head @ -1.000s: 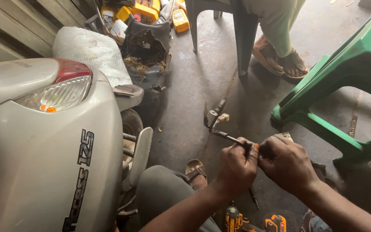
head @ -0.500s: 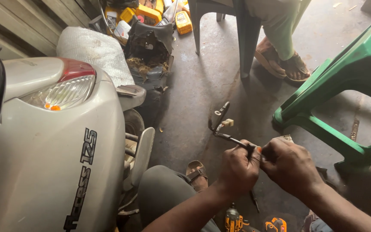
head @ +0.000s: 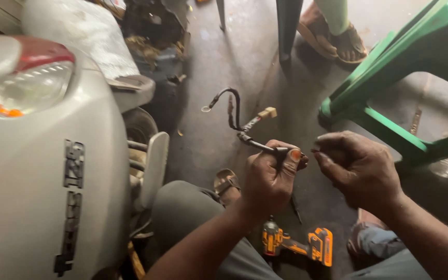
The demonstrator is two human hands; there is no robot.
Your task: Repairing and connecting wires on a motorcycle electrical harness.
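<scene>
A short wire harness is held in the left hand, which is closed round its lower, sleeved end. The free end stands up and away over the concrete floor, bent into a loop, with a ring terminal at one branch and a pale connector at the other.

The right hand is seen just beside the left, its fingertips pinched together at the harness end. Whether a small part is gripped between them cannot be told.

Compared with the views of a second and half a second ago, the two hands are found drawn nearer to the camera and slightly apart; earlier they were pressed close together over the harness end. The harness itself is now raised more upright. It is judged that the work on the harness end has been paused or loosened, not finished.

Noted nearby: a white scooter at the left, a green stool at the right, and an orange cordless driver lying on the floor below the hands. Another person's sandalled foot is seen beyond.
</scene>
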